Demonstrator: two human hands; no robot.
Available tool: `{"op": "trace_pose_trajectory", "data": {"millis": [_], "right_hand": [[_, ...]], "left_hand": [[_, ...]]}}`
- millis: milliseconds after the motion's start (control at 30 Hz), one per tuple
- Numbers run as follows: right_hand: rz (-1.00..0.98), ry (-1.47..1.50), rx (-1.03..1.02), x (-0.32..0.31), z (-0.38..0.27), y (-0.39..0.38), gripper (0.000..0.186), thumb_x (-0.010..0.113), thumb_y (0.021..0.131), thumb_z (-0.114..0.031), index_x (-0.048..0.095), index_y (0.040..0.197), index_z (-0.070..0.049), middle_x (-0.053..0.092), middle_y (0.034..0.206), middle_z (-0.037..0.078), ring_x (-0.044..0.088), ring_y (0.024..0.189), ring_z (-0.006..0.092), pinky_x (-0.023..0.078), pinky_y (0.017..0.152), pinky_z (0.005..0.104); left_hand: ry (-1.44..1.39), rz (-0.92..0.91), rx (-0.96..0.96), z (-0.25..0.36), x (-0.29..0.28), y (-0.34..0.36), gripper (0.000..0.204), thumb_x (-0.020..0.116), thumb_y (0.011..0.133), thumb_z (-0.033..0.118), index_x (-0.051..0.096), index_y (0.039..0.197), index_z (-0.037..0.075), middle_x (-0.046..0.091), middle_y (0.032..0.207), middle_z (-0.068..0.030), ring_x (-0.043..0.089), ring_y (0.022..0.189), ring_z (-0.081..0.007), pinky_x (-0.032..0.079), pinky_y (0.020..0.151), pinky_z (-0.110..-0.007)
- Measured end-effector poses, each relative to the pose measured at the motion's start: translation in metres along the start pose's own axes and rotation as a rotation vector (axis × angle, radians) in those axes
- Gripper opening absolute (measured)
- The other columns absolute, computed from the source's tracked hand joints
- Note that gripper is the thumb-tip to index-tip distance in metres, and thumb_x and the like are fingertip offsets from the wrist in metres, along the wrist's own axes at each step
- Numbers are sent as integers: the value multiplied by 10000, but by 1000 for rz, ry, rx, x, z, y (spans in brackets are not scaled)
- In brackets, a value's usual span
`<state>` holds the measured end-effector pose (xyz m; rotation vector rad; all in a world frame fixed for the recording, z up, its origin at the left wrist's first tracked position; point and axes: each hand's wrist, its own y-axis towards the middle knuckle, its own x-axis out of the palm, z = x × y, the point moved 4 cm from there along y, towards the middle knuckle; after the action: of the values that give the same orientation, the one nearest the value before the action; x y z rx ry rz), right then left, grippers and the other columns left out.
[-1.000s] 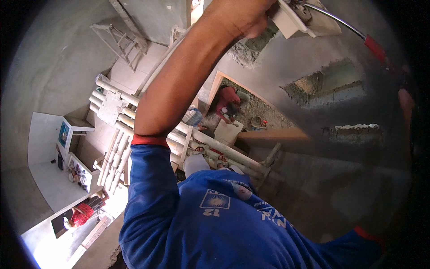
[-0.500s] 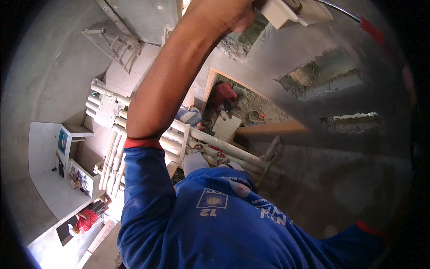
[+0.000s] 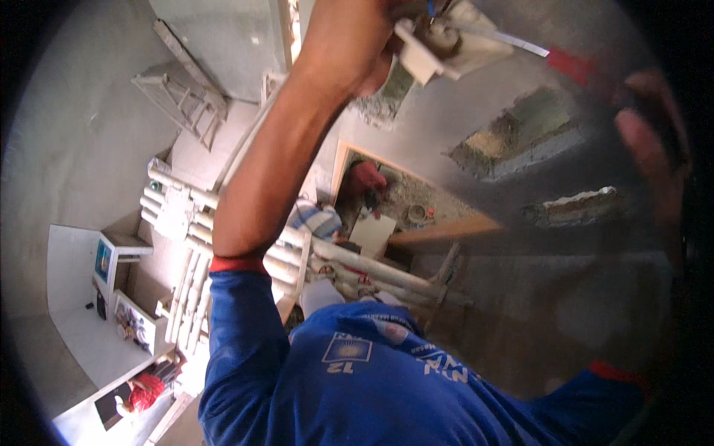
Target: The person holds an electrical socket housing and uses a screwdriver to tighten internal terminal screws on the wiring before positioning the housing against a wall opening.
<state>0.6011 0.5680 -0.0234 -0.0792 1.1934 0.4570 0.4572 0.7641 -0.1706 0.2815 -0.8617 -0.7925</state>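
My left arm reaches up to the top edge, where my left hand (image 3: 364,56) is closed on a cream plastic fitting (image 3: 420,56) with a round part in its middle. Most of those fingers are cut off or hidden. A bit of blue shows at the fitting's upper edge. From the right, a screwdriver (image 3: 513,39) with a bright shaft and a red handle points at the fitting, its tip end lying over it. My right hand (image 3: 647,126), dark and smeared at the right rim, is closed round the handle's end.
Far below me are cream bamboo poles (image 3: 379,271) of a scaffold, a wooden trestle (image 3: 182,111) and a white shelf unit (image 3: 137,316). Rough openings (image 3: 520,134) break the grey wall. Several people are below, one in red (image 3: 364,178) beside a bucket (image 3: 416,214).
My left hand and the fitting have shifted left and down in the picture. The screwdriver and my right hand have come left, and the shaft now overlaps the fitting. The whole view has shifted slightly.
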Motion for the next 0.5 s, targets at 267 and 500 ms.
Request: {"op": "trace_pose_trajectory", "data": {"millis": [267,500], "right_hand": [[-9,-101,113,-3,-18,10,366,729,753,-121,555,1065,-46,599,841,152,652,757,264,500,655,353],[154,-260,-63,-17,-42,11,288,697,803,-118,572,1041,-13,605,849,174,656,758,310,524,650,376]], "left_hand": [[3,25,60,12,0,-8,108,539,886,34,628,930,-7,669,955,-123,635,851,-165,526,778,-299],[-30,-24,17,9,4,-5,146,465,895,6,604,938,-2,661,1021,-162,632,915,-200,513,847,-328]]}}
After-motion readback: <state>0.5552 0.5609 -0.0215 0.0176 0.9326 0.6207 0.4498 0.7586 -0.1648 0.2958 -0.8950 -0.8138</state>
